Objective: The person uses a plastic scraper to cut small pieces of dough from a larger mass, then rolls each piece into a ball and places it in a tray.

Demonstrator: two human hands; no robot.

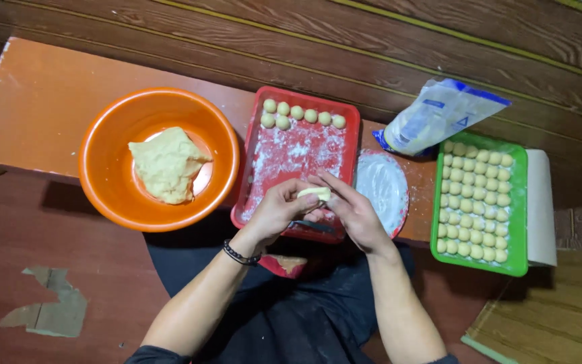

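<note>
Yellow dough piece (pixel 314 193) is pinched between the left hand (pixel 277 212) and right hand (pixel 353 212) over the red tray (pixel 351 145), which holds seven balls (pixel 301 114); right of it a green tray (pixel 519 202) sits full, while left a large lump (pixel 168 165) remains.

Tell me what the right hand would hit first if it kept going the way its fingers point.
The right hand points up-left, with its fingers on the small dough piece also held by the left hand. Past that, probably the floured red tray, though its height above the tray is unclear.
</note>
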